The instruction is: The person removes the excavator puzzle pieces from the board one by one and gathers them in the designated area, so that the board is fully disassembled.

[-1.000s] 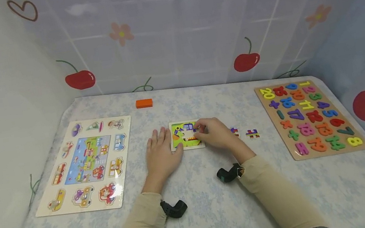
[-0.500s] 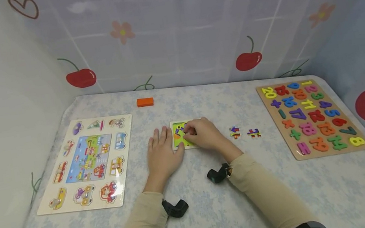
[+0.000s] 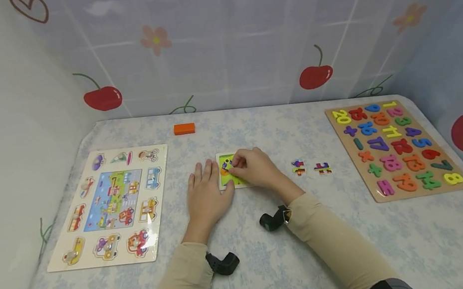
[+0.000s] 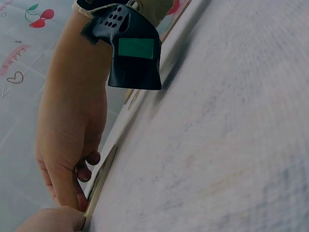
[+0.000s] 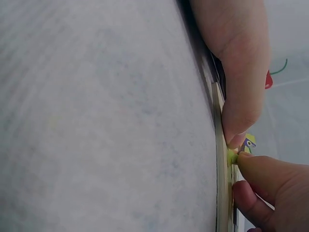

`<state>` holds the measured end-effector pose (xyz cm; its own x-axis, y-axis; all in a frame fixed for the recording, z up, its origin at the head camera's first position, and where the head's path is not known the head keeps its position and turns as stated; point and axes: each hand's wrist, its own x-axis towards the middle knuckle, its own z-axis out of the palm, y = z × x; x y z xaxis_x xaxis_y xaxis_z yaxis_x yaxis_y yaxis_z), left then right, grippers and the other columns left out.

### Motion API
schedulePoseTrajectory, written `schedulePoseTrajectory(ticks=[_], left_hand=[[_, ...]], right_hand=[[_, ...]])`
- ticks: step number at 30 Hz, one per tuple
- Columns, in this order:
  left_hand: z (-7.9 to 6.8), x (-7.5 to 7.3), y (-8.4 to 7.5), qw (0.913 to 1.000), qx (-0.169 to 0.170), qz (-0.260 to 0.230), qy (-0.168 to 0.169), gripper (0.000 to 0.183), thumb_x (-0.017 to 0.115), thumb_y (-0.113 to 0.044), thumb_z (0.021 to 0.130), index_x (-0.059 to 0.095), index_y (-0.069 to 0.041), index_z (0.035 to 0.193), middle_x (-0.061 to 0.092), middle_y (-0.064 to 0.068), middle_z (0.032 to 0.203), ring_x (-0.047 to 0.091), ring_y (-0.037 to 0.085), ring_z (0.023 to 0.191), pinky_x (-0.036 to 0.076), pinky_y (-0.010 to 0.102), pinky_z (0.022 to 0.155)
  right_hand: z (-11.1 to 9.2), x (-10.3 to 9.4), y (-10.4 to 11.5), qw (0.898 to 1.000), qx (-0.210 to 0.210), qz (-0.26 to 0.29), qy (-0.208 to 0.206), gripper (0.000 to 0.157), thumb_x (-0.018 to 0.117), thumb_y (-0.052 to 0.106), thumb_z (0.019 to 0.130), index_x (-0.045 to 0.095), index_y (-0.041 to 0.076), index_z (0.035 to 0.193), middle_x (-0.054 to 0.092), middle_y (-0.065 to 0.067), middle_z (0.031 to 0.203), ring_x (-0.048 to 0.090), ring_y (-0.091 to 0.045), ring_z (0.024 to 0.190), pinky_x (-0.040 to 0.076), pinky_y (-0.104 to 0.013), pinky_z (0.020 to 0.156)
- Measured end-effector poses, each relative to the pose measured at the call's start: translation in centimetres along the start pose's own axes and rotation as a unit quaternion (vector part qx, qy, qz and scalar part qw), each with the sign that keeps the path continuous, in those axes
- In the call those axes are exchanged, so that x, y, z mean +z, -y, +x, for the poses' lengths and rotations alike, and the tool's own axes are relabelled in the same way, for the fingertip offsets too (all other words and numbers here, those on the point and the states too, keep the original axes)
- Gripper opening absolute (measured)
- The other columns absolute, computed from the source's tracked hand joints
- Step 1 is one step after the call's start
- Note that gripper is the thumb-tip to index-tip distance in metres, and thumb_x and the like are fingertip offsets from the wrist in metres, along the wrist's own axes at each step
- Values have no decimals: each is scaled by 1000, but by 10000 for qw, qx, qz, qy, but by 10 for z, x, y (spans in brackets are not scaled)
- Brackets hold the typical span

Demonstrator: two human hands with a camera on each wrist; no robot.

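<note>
The small puzzle board (image 3: 223, 158), with yellow-green picture, lies flat in the middle of the table (image 3: 258, 282), partly hidden under the hands. The right hand (image 3: 258, 166) bends over its right part, and its thumb and finger pinch a small yellow-green piece (image 5: 232, 157) just at the board; I cannot tell whether this piece sits in its place. The left hand (image 3: 207, 194) grasps nothing: it lies with fingers straight, just beside the board's left edge, and its thumb reaches onto the near left part of the board.

To the right of the right hand lie two loose pieces, the nearer to the hand (image 3: 298, 167) and the other (image 3: 322, 168) just beside it, apart from each other. Farther to the right is a number board (image 3: 441, 184) with colourful numbers and signs. On the left side lies a larger vehicle board (image 3: 113, 200). An orange block (image 3: 184, 129) rests near the far edge, left of the middle. Behind the table hangs a pale curtain (image 3: 215, 41) with cherries and flowers.
</note>
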<state>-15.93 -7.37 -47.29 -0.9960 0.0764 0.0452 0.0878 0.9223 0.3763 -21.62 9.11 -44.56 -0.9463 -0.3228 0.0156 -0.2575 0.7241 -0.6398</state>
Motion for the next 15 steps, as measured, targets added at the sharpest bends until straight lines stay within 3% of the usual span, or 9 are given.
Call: schedulePoseTrajectory(ticks=[4,6,9,15], left_hand=[[1,1,0,10000,-6,6,-27,76,41,-57,97,30,-11,157,27,6,164,11,29,156,9,51,126],[1,1,1,10000,-2,-1,-40,76,41,-57,97,31,-11,157,27,6,164,12,29,156,10,51,126],[1,1,1,10000,-4,-15,-40,76,41,-57,97,31,-11,156,28,6,164,12,29,156,10,51,126],[1,1,0,10000,-33,-37,-37,76,40,-57,97,30,-10,156,27,5,164,12,29,156,10,51,126]], right_hand=[[0,0,1,9989,22,468,4,16,74,25,90,66,12,96,68,-1,86,61,-16,78,51,-36,91],[1,0,0,9982,44,597,22,19,74,23,90,66,12,103,69,-2,88,62,-15,80,53,-31,75],[1,1,-1,9978,-43,657,42,22,72,22,92,68,14,112,69,-1,88,61,-14,77,50,-27,71],[-1,-1,-1,9963,-234,828,21,16,68,24,95,72,18,110,68,1,86,57,-15,72,47,-28,65]])
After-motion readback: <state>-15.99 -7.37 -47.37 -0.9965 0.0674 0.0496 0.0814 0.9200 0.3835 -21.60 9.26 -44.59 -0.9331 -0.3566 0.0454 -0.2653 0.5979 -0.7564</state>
